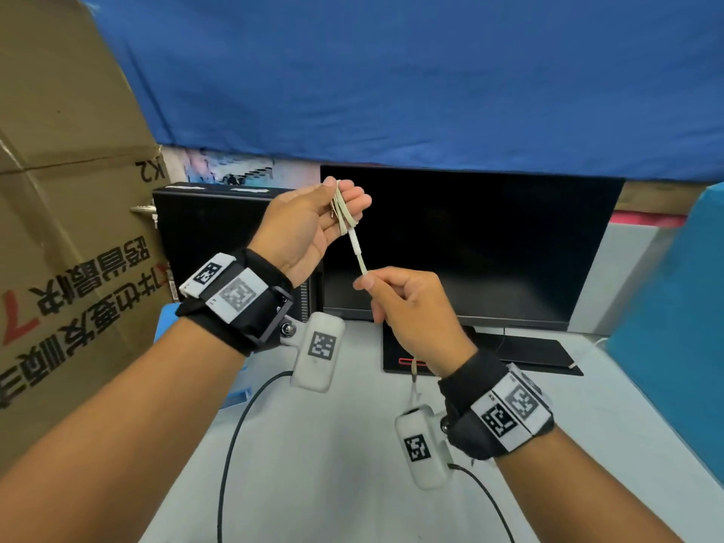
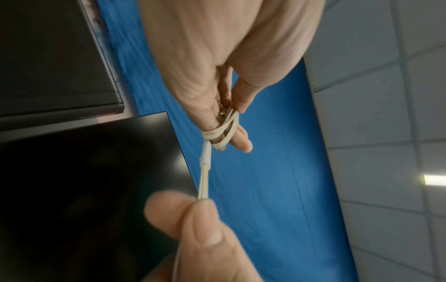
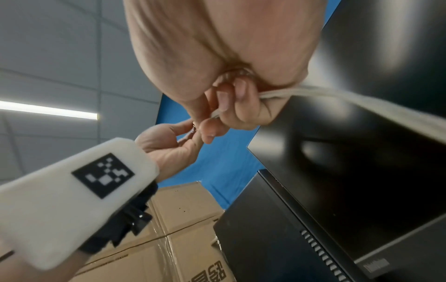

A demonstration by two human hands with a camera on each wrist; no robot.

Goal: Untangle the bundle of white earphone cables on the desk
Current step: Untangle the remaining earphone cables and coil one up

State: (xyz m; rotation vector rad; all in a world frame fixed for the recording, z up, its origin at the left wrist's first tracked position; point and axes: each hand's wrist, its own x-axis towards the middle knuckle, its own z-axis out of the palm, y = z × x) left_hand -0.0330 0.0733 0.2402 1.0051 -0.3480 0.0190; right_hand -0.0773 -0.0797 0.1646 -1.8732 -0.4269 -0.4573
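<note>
Nearest to me, the pale grey desk top (image 1: 333, 484) lies below both forearms, crossed by two thin black leads (image 1: 231, 444) from the white tagged wrist units (image 1: 319, 350).

My right hand (image 1: 411, 311) is raised above the desk, thumb and forefinger pinching the straight run of the white earphone cable (image 1: 359, 260). The other fingers are curled in, and in the right wrist view the cable passes on through them and trails out to the side. A short end hangs below that wrist, off the desk.

Higher and just beyond, my left hand (image 1: 313, 225) is palm toward me. It holds the looped bundle of white earphone cables (image 1: 341, 211) between thumb and fingertips, the coils wound round the fingers. A small metal plug tip (image 2: 221, 113) shows within the coils. The cable is taut between the two hands, which stand near but apart, with free air around the span.

Beyond the hands stands a black flat monitor (image 1: 489, 248) with its base on the desk. A black computer case (image 1: 203, 229) is at its left edge, and a brown printed cardboard box (image 1: 66, 190) closes the left side. A blue sheet (image 1: 391, 72) hangs behind and to the right.
</note>
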